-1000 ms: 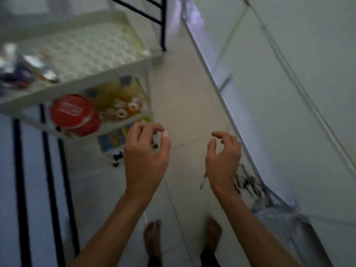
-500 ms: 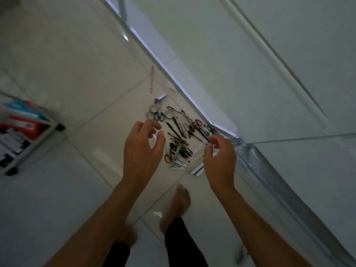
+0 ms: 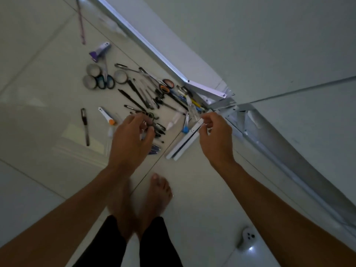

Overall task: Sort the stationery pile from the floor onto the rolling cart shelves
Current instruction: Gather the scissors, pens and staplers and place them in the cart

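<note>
The stationery pile (image 3: 146, 97) lies spread on the pale tiled floor: tape rolls (image 3: 92, 76), blue-handled scissors (image 3: 105, 80), a purple stapler (image 3: 100, 51), several black pens and markers, and white rulers (image 3: 181, 147). A lone black pen (image 3: 86, 126) and a white cutter with an orange end (image 3: 107, 116) lie to the left. My left hand (image 3: 131, 139) hovers over the near edge of the pile, fingers loosely curled, holding nothing. My right hand (image 3: 215, 135) hangs above the rulers' far end, fingers loosely bent and empty. The rolling cart is out of view.
A metal door frame (image 3: 202, 87) and the wall run diagonally along the right of the pile. A thin pink stick (image 3: 81, 24) lies at the far left. My bare feet (image 3: 159, 191) stand just short of the pile. A small white device (image 3: 248, 237) sits on the floor at bottom right.
The view has swung from the cart down to the floor pile, which now looks closer. Both hands stay loosely curled and empty, now lower over the pile.
</note>
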